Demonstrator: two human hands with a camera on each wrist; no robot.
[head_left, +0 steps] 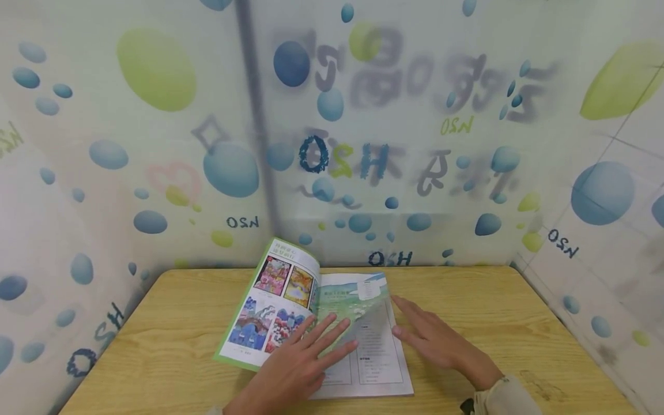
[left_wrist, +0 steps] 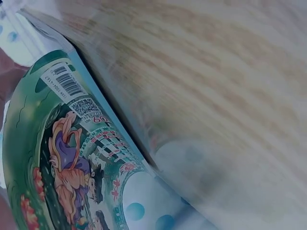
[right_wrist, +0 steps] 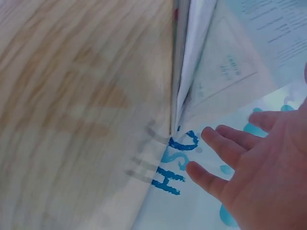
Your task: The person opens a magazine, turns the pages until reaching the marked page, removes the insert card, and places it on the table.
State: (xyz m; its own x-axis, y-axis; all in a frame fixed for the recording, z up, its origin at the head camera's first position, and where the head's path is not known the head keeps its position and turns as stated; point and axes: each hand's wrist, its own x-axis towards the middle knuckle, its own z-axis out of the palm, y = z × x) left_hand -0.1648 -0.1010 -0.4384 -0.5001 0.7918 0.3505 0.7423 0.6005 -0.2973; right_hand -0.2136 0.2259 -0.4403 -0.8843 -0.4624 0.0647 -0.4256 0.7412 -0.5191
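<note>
An open book (head_left: pixel 381 369) with a green-edged cover lies on the table. Several colourful pictures fill its left page (head_left: pixel 246 351), which is raised and curves up from the fold; a green landscape and printed text cover the right one. My left hand (head_left: pixel 298 363) lies over the lower fold with its fingers spread. Beside the right edge is my right hand (head_left: pixel 441 340), fingers extended, fingertips right at the page edge. In the left wrist view the green outer cover (left_wrist: pixel 29 120) shows a barcode and drawn figures. The right wrist view shows the right hand (right_wrist: pixel 259 167) with spread fingers near the page edges.
The wooden table (head_left: pixel 171 323) extends to both sides of the book. Behind it and at both sides hang pale curtain walls (head_left: pixel 321 230) printed with blue and green drops and mirrored lettering. A beige sleeve (head_left: pixel 505 397) covers the right wrist.
</note>
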